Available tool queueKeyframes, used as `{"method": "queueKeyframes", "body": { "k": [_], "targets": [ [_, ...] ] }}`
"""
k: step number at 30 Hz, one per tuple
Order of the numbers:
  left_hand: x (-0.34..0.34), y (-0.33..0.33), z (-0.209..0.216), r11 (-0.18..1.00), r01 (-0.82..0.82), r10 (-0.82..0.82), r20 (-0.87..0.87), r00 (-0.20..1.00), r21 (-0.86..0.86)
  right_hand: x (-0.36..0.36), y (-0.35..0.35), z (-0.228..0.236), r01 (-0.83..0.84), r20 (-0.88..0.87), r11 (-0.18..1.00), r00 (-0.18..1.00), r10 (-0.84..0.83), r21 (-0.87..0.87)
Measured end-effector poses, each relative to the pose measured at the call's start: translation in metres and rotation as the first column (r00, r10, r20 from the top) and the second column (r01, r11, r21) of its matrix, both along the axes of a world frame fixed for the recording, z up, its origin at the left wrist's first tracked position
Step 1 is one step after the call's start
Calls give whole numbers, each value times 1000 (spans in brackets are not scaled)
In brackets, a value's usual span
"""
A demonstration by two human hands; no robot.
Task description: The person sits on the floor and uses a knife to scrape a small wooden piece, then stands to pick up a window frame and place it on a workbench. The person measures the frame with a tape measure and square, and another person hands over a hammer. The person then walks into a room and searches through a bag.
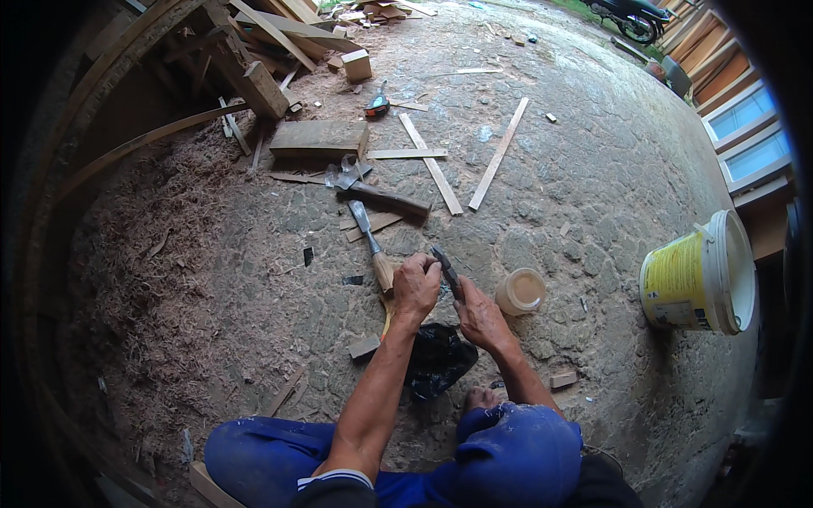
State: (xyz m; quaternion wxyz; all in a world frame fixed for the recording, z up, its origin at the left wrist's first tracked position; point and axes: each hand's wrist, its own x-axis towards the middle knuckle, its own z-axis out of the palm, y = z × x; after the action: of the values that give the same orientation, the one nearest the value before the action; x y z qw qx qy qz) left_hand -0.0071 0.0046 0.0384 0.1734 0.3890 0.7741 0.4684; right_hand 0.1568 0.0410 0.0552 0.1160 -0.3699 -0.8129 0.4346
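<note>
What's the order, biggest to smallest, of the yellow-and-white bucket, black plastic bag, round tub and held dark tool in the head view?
1. Yellow-and-white bucket
2. Black plastic bag
3. Round tub
Dark tool: unsure, as the right hand partly covers it.

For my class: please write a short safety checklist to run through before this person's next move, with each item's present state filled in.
1. Right hand gripping the dark hand tool: ok.
2. Left hand well clear of the tool's tip: not ok, they are close together.
3. Anything pinched in the left hand identified: cannot tell, the curled fingers hide it.
4. Chisel blade pointing away from the person: ok.
5. Hammer out of both hands: ok.
6. Foot covered: not ok, bare toes show.
</note>
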Motion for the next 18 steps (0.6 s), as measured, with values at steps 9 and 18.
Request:
{"method": "queueKeyframes", "body": {
  "k": [9,18],
  "targets": [
    [-1,-1,-11,981,102,-170,478,862,166,2,5,-8,52,-55,998,997,-50,36],
    [9,0,-16,991,-5,-63,497,866,134,3,1,-12,77,-115,997,990,-78,-17]
  ]
}}
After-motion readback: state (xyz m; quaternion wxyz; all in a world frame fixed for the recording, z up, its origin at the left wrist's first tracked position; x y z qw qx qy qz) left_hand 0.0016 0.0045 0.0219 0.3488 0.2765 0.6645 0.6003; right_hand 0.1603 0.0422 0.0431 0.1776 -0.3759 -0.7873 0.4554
